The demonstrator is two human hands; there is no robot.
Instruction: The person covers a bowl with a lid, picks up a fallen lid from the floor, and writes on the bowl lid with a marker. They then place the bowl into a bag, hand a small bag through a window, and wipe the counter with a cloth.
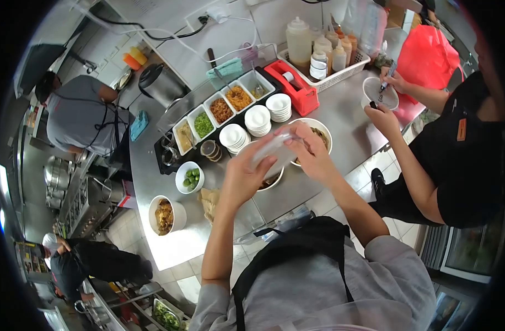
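Observation:
Both hands hold a clear plastic lid or stack of lids [277, 149] up over the steel counter. My left hand [247, 175] grips its left side, with the thumb on the near face. The fingers of my right hand [310, 153] pinch the upper right part. Below the hands, a white bowl of food [272, 181] is partly hidden. Another white bowl [324, 132] with food stands behind my right hand. Stacks of small white cups [234, 135] are just beyond my left hand.
A topping rack [211, 113], bottle basket [340, 80] and red tape dispenser [296, 91] line the wall. Bowls of limes [191, 177] and food [167, 215] stand left. At right, a co-worker's hands [393, 83] mark a container [380, 94]. Two more people are at left.

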